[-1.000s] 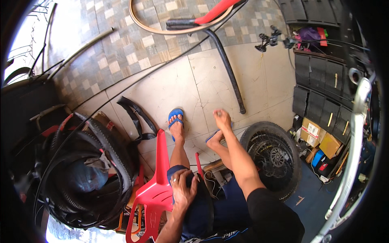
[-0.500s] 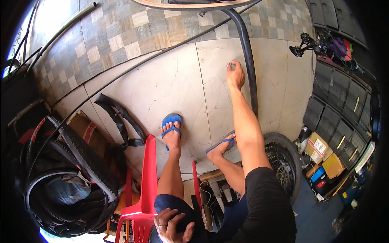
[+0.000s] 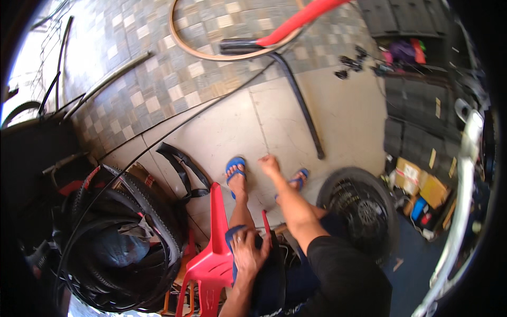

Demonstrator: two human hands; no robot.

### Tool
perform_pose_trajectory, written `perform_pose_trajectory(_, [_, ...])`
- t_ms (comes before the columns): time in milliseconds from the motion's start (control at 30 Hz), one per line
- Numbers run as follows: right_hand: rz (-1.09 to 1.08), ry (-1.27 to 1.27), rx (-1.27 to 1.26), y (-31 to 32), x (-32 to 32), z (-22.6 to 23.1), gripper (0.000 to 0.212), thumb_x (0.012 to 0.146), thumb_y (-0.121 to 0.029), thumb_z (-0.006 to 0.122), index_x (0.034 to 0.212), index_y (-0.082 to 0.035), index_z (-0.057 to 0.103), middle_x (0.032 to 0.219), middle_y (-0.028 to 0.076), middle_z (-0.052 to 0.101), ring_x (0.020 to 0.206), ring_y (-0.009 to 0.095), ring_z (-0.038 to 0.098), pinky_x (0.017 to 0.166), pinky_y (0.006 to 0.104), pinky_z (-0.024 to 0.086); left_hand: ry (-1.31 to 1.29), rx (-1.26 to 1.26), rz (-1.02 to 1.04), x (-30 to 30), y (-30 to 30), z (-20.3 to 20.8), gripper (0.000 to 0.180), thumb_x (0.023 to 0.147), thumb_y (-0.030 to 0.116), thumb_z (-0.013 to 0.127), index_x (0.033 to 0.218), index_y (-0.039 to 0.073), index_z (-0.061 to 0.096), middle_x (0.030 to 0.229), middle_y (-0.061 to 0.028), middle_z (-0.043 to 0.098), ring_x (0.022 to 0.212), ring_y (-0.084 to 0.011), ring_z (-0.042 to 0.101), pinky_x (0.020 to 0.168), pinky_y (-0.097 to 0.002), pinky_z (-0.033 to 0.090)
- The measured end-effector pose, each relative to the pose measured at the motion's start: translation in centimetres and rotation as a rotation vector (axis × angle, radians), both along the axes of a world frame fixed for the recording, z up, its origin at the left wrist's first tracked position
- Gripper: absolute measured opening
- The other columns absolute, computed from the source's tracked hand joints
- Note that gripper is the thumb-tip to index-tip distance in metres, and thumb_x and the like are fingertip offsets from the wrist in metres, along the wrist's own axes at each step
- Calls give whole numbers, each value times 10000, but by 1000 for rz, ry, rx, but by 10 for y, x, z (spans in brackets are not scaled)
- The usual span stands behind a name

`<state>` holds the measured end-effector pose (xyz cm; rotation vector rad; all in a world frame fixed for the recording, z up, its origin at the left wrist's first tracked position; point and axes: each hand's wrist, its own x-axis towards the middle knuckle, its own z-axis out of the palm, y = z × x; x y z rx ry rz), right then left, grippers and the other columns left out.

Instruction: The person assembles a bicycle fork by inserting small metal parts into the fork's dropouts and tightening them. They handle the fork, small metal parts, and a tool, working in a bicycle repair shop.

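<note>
Pale floor tiles (image 3: 211, 127) adjoin a checkered section (image 3: 158, 90). The right arm extends forward; the right hand (image 3: 269, 165) hangs above the tiles, fingers curled, contents indeterminable. The left hand (image 3: 248, 251), half open, grips nothing visible and rests on the dark shorts (image 3: 298, 280). Count: two blue sandals (image 3: 238, 160) flanking the right hand; one red chair (image 3: 211, 264).

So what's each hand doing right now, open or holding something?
Left hand: open, resting on the left leg.
Right hand: closed; too blurred to tell whether it holds anything.
</note>
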<state>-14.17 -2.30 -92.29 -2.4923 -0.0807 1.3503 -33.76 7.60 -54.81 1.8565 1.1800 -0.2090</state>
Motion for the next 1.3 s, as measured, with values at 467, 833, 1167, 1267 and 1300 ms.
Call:
perform_pose_trajectory(467, [288, -22, 337, -73, -65, 482, 329, 882, -415, 736, 944, -92, 733, 908, 138, 752, 880, 348, 724, 773, 461, 547, -590, -389, -21, 64, 47, 159, 270, 996, 115, 642, 1250, 38, 691, 1159, -172, 679, 1005, -276, 701, 851, -381, 586])
perform_pose_trajectory(833, [-182, -511, 414, -117, -30, 696, 204, 905, -231, 788, 957, -46, 720, 790, 105, 723, 651, 180, 669, 607, 342, 502, -956, -300, -928, 219, 65, 373, 319, 951, -34, 573, 1250, 11, 674, 1194, -172, 704, 1102, -359, 644, 951, -432, 503])
perform_pose_trajectory(1167, [-448, -829, 678, -124, -33, 724, 156, 887, -176, 812, 949, -64, 723, 588, 34, 541, 504, 116, 473, 488, 313, 382, -840, -254, -1159, 222, 53, 408, 568, 754, -132, 473, 1274, 13, 648, 1135, -190, 620, 864, -320, 586, 790, -413, 478])
perform_pose_trajectory(1267, [-480, -888, 738, -118, -31, 739, 154, 875, -171, 824, 928, -69, 722, 587, 33, 535, 501, 114, 467, 484, 310, 375, -807, -282, -1134, 218, 54, 410, 580, 776, -153, 457, 1287, 34, 658, 1186, -139, 604, 975, -273, 595, 866, -364, 487])
perform_pose_trajectory(1300, [-469, -905, 751, -115, -30, 745, 153, 870, -165, 829, 922, -69, 721, 601, 34, 557, 503, 112, 477, 484, 303, 380, -871, -290, -1114, 218, 55, 408, 538, 777, -135, 477, 1266, 10, 650, 1133, -140, 590, 928, -279, 590, 838, -379, 497])
